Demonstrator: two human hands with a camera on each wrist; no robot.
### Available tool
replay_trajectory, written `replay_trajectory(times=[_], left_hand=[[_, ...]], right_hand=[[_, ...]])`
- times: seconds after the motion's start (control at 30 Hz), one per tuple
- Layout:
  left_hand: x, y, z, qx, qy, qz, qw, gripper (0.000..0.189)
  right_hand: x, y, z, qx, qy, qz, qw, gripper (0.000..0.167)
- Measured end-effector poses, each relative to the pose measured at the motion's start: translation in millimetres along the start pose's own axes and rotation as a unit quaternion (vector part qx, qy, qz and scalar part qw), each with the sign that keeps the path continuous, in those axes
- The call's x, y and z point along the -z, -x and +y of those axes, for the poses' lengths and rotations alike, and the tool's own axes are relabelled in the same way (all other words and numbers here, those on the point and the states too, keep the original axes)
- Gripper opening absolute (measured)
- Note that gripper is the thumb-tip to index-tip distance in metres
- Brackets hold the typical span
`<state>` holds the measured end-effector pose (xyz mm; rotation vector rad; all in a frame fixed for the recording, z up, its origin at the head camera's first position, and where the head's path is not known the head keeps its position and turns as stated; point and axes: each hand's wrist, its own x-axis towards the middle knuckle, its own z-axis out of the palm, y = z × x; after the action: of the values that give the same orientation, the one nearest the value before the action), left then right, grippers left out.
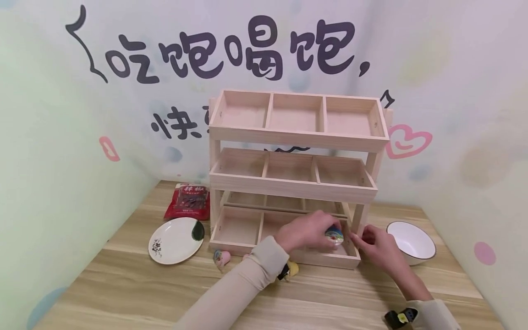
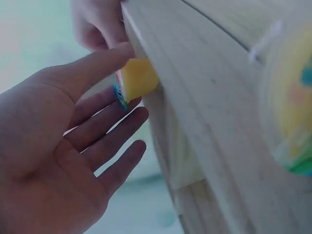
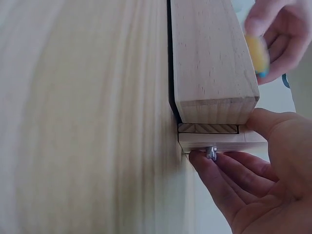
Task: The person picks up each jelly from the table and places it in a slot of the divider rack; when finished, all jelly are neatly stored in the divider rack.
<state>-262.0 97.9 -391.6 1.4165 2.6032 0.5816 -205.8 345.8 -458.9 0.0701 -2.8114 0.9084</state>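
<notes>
My left hand (image 1: 309, 231) pinches a small yellow jelly cup (image 2: 139, 78) with a colourful printed lid between thumb and fingers. In the head view that hand is over the right compartment of the lowest tray of a wooden three-tier shelf (image 1: 293, 185), the lid facing up. At the tray's right end, my right hand (image 1: 379, 247) grips the wood, thumb on the front side and fingers near a metal screw (image 3: 211, 153) in the right wrist view. On the table before the shelf lie a pink jelly cup (image 1: 222, 258) and a yellow one (image 1: 293, 269), partly behind the left sleeve.
Left of the shelf are a white plate (image 1: 175, 243) with a dark green patch and a red packet (image 1: 189, 201) behind it. A white bowl (image 1: 412, 240) with a dark rim stands to the right, close to my right hand. Printed cloth walls (image 1: 62, 160) surround the table.
</notes>
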Motion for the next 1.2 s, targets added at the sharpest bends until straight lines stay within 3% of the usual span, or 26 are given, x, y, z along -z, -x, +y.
replay_trajectory(times=[0.23,0.47,0.73,0.97,1.2], left_hand=[[-9.5,-16.3,-7.4,0.035,-0.017,-0.02,0.999,0.042],[-20.7,-27.6,-8.2,0.039,-0.024,-0.028,0.9986,0.039],[-25.5,-28.0,-14.3,0.009,-0.037,-0.016,0.9991,0.044],[-22.9,-22.4,-10.0,-0.011,-0.041,-0.012,0.999,0.048],[-23.3,-17.5,-9.2,-0.015,-0.044,-0.01,0.9989,0.045]], right_hand=[[0,-0.4,1,-0.002,-0.006,-0.004,1.0,0.04],[0,1.9,2,-0.007,-0.012,-0.002,0.9999,0.043],[0,-1.6,4,0.007,-0.009,0.01,0.9999,0.039],[-1,-0.9,3,0.003,-0.01,0.004,0.9999,0.039],[1,0.2,1,-0.004,-0.008,0.004,0.9999,0.04]])
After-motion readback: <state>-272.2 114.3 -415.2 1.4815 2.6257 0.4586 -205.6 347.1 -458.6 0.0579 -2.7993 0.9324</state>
